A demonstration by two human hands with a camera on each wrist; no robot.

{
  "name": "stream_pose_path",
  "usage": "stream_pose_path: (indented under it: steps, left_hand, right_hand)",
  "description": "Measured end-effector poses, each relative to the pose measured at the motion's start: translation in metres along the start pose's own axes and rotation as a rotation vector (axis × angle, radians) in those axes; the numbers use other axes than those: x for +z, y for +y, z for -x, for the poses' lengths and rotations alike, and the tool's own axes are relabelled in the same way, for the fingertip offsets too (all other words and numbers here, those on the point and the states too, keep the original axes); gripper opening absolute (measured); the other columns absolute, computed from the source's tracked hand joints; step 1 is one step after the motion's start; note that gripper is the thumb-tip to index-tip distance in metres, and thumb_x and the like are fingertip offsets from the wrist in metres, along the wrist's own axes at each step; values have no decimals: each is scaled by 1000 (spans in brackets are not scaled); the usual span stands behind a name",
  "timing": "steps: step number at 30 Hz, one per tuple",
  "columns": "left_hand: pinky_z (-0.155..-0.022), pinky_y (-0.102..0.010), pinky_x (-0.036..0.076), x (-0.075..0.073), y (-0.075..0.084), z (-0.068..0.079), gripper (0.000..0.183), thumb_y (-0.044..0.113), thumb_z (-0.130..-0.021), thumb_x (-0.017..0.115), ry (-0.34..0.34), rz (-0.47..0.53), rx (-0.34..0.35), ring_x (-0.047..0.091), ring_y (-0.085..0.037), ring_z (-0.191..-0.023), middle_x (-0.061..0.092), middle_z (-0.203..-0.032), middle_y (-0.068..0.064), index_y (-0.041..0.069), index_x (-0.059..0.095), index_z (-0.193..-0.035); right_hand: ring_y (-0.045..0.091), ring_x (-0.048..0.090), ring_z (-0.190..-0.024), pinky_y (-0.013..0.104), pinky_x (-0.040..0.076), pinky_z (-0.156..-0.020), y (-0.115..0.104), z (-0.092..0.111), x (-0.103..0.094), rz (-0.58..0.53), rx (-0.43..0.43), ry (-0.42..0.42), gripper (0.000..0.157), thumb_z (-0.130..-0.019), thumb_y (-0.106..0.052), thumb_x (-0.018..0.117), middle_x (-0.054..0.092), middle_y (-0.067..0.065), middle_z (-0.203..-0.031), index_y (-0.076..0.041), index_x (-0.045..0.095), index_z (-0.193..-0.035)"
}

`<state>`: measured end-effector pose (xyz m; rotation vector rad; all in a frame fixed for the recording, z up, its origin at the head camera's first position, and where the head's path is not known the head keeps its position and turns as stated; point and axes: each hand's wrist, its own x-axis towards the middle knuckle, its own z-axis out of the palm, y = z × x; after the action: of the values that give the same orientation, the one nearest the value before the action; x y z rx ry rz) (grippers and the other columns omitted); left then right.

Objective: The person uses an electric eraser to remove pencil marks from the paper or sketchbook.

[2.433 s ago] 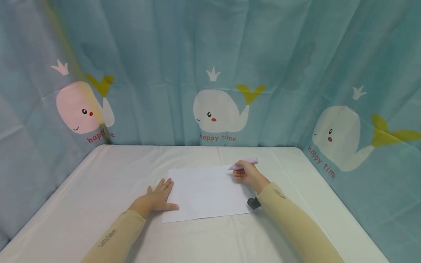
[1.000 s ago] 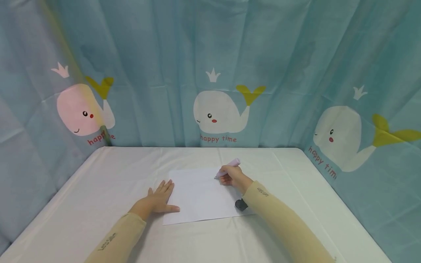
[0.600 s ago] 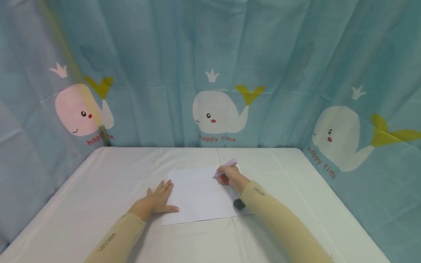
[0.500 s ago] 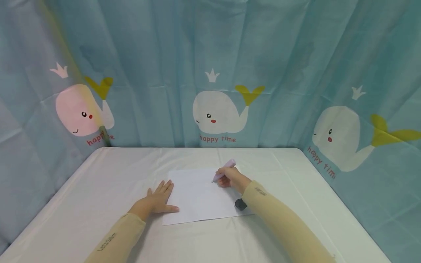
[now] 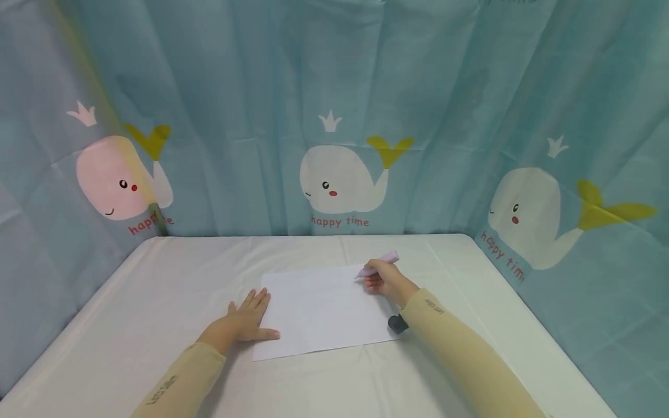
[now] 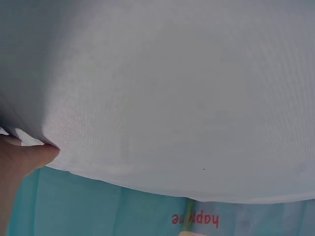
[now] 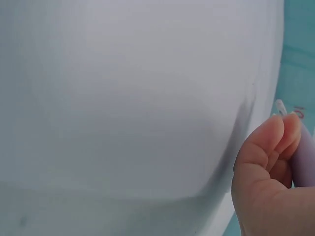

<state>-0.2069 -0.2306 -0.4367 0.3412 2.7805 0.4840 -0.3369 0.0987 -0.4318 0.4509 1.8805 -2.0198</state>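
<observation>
A blank-looking sheet of white paper (image 5: 313, 313) lies on the white-covered table. My left hand (image 5: 243, 322), fingers spread, rests flat at its left edge, with the thumb on the paper. In the left wrist view only the thumb and part of that hand (image 6: 22, 157) show. My right hand (image 5: 389, 280) pinches a pale lilac marker (image 5: 388, 258) over the upper right part of the sheet. Its thin tip points left, at or just above the paper; I cannot tell whether it touches. The right wrist view shows thumb and finger meeting around the marker (image 7: 306, 160).
The white cloth (image 5: 157, 307) covers the table on all sides of the sheet. A black round piece (image 5: 398, 324) sits at my right wrist, by the sleeve cuff. Blue curtains (image 5: 235, 116) printed with whales enclose the table at the back and sides.
My right hand first moved left and nearer across the paper with the marker, and has since moved back right. The left hand stays in place; the head view has shifted slightly.
</observation>
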Motion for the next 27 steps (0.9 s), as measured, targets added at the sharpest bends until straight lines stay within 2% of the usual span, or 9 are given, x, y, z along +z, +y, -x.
stream_pose_path:
  steps: [10,21,27]
  left_hand:
    - [-101,-77,1,0,-1,-2,111,61,-79,69,-2,5,0,3,-50,-143,10,-156,-31,-12,20,-148]
    - [-100,-77,2,2,2,-4,111,60,-78,71,12,2,8,5,-51,-142,12,-155,-32,-12,22,-147]
    - [-99,-78,4,2,1,-4,111,59,-78,71,16,-1,8,5,-52,-141,13,-155,-33,-14,23,-146]
  right_hand:
    - [13,53,-48,23,48,-48,5,2,-7,84,-31,33,11,-83,-6,60,57,7,-60,2,58,-90]
    - [11,54,-47,22,48,-48,7,2,-19,144,-27,61,16,-86,-9,63,57,7,-59,4,59,-94]
    - [12,52,-49,23,47,-49,7,3,-38,100,-28,32,16,-88,-13,62,55,5,-59,2,58,-91]
